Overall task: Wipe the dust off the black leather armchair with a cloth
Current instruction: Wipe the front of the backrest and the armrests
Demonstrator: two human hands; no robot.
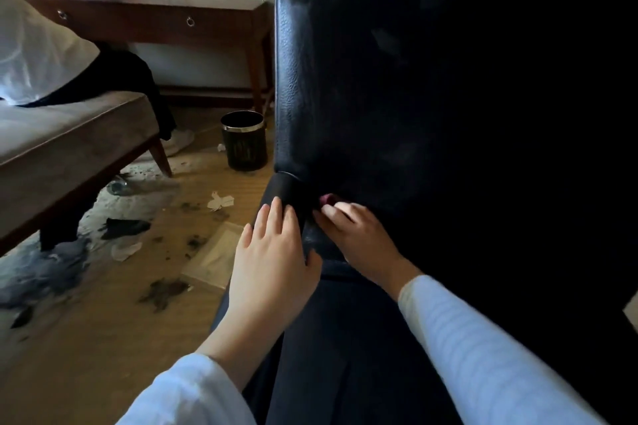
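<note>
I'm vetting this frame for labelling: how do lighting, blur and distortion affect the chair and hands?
Head view: the armchair is underexposed, near-black rightward, grain showing only along its lit left edge, which wide-angle distortion bows; the right hand is slightly motion-blurred, the cloth just a reddish sliver at its curled fingers; the left hand is sharper.
</note>
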